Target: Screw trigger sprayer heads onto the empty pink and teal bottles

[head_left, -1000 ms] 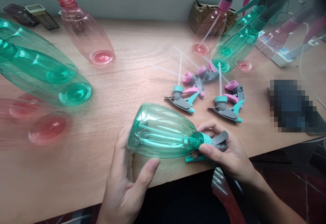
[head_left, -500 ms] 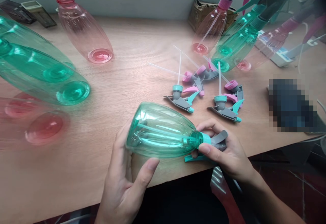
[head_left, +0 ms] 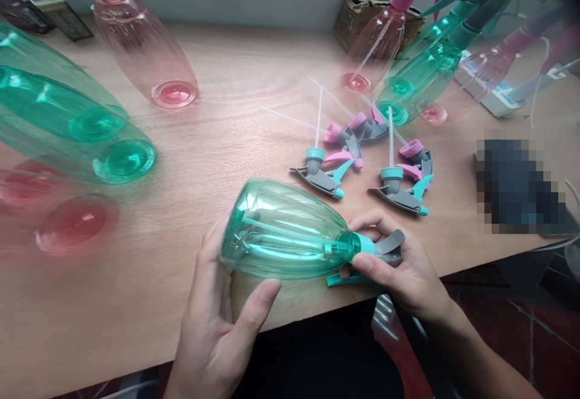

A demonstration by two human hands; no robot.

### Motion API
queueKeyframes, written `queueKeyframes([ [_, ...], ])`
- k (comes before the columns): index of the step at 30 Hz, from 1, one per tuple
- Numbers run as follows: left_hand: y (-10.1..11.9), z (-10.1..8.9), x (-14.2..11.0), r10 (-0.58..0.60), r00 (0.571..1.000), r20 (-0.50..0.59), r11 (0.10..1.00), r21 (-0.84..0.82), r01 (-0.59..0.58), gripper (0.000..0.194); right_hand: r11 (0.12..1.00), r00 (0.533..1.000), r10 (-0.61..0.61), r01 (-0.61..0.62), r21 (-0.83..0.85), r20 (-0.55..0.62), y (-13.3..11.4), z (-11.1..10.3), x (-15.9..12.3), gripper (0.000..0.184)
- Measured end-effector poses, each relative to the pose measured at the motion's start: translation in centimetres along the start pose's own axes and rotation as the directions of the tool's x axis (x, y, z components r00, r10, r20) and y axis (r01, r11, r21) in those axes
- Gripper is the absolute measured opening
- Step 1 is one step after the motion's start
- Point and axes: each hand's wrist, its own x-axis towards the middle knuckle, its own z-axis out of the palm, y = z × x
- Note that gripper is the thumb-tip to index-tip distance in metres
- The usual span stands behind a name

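Right hand (head_left: 394, 266) grasps sprayer (head_left: 390, 246) by collar (head_left: 366, 243); bottle (head_left: 290, 254) sideways above table (head_left: 136, 302), near front edge. Left hand (head_left: 222, 326) loosely cupped round base (head_left: 235, 223), thumb clear; finger contact hard to tell. Advisable: base steadied, collar square to neck (head_left: 348, 246).

Glossy, translucent plastic spray bottle (head_left: 285, 230) and smooth, wood-grained tabletop (head_left: 226, 139).

"How's the light?"

"Soft, rather dim. A pale sheen spreads over the table (head_left: 254, 72), and bright streaks run along the green bottle (head_left: 290, 230) I'm holding."

"And the picture?"

"My bottle is crisp. The red bottles (head_left: 75, 223) at far left smear, outer shapes lean and stretch, the top-right corner darkens, and coarse pixels mask a dark object (head_left: 516, 187)."
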Motion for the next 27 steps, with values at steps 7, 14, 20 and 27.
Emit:
queueKeyframes([
  [7,0.3,0.1,-0.3,-0.002,1.0,-0.003,1.0,0.019,0.002,0.064,0.998,1.0,-0.002,0.001,0.056,0.018,0.1,-0.2,0.0,0.028],
  [14,0.5,0.1,-0.2,-0.011,1.0,0.015,1.0,-0.01,0.011,0.066,0.998,1.0,0.015,-0.016,0.055,0.019,-0.1,-0.2,-0.1,0.03],
  [20,0.0,0.0,-0.3,-0.002,1.0,-0.016,1.0,-0.013,0.002,0.067,0.999,1.0,0.015,-0.015,0.051,0.012,0.0,-0.2,0.1,0.031],
  [27,-0.8,0.0,-0.1,0.059,0.998,-0.029,0.998,0.0,-0.06,0.072,0.998,0.999,-0.036,0.036,0.058,0.008,0.2,-0.3,-0.1,0.027],
])
